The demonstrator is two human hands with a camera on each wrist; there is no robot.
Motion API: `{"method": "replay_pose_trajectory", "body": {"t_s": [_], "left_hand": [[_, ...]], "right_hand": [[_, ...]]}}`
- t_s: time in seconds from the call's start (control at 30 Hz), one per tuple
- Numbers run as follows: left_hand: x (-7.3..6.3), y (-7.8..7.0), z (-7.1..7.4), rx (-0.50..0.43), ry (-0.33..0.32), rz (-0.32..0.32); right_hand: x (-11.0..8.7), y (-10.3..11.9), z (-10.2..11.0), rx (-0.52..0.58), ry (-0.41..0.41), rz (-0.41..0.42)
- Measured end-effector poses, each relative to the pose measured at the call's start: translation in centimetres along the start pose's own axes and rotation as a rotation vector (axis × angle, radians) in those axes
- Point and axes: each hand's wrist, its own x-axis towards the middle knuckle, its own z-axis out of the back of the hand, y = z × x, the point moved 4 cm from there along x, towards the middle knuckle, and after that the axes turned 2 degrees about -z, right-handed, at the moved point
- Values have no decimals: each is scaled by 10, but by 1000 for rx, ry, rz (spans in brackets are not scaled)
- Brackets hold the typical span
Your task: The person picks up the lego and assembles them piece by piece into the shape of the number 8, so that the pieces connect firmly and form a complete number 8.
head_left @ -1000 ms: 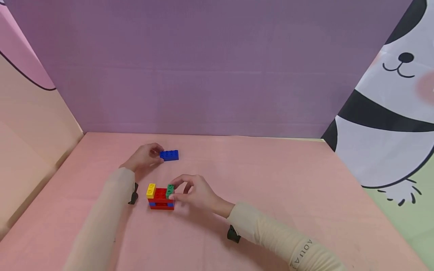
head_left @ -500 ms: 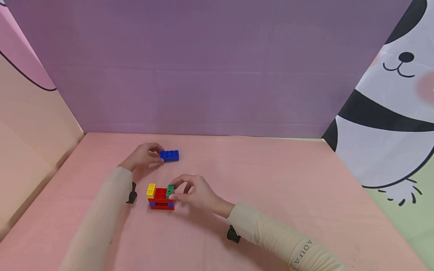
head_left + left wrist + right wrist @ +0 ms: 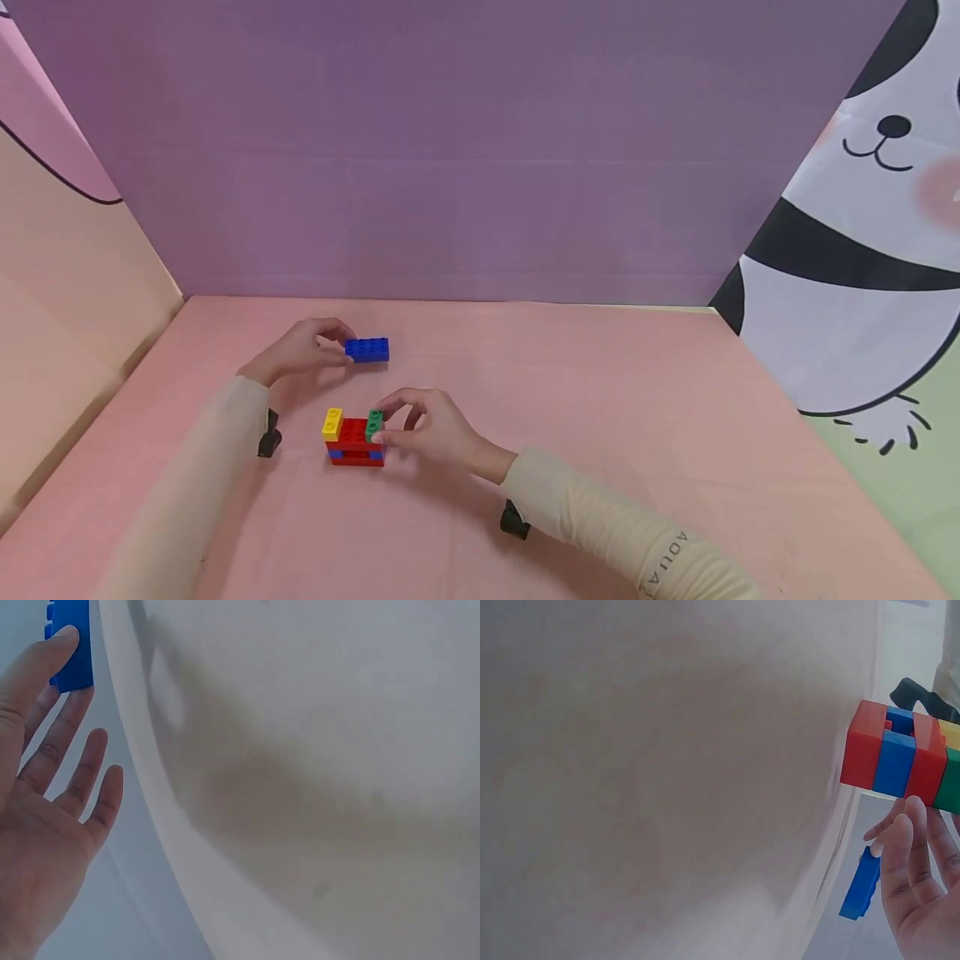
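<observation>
In the head view my left hand [image 3: 300,346] pinches the left end of a blue toy brick [image 3: 367,350], toward the back of the table. The left wrist view has the thumb on one side of that brick [image 3: 75,656], the other fingers spread loosely. Nearer me stands a small brick stack: a red bottom layer [image 3: 357,461], short blue bricks [image 3: 377,454] with a gap between, and a red layer [image 3: 352,431] above. A yellow brick [image 3: 333,425] caps its left end, a green brick [image 3: 374,426] its right. My right hand [image 3: 442,429] pinches the green brick between thumb and forefinger.
A pink cloth covers the table [image 3: 600,400]. Behind it rises a purple backdrop [image 3: 450,167], with a panda-print panel [image 3: 847,350] at the right and a cream wall [image 3: 67,317] at the left. Dark wrist devices [image 3: 514,520] sit under both sleeves.
My left hand and the blue brick have shifted slightly left and toward me. My right hand and the stack have stayed in place.
</observation>
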Motion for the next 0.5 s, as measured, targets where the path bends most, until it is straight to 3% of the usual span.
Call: {"method": "replay_pose_trajectory", "body": {"t_s": [0.2,0.5], "left_hand": [[-12,-4,3,-3,-4,-58],[-25,-6,7,18,20,-52]], "right_hand": [[4,-13,-4,14,-1,14],[5,-12,-5,-4,1,14]]}}
